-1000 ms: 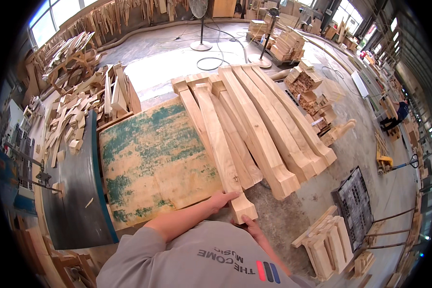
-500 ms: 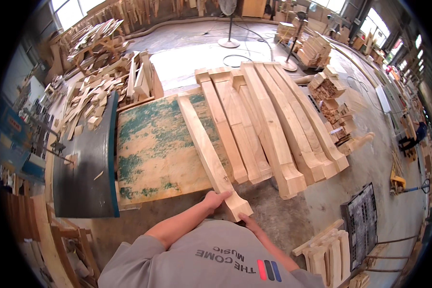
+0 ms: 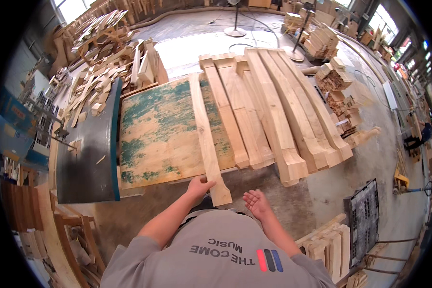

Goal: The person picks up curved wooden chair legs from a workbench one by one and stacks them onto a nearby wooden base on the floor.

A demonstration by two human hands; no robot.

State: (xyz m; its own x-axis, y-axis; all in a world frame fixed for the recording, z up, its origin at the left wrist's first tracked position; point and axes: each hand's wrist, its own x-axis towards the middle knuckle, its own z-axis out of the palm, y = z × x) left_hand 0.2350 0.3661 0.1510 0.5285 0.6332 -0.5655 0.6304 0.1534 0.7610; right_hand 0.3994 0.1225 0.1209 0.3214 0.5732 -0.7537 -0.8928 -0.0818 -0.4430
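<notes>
A woodshop, a green-stained board [image 3: 163,139] as bench. Left hand [image 3: 199,185] grips the near end of a shaped leg [image 3: 206,139] lying across it; right hand [image 3: 257,204] hangs open, empty, just right. Seemingly mid-positioning; next calls for a steadying second grip

Grey short-sleeved T-shirt, bare forearms.
Dark printed lettering crosses the chest beside three slanted bars: red, black and blue.

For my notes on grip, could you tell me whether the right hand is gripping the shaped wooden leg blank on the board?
No, the right hand is open and apart from the shaped wooden leg blank; only the left hand holds it.
</notes>
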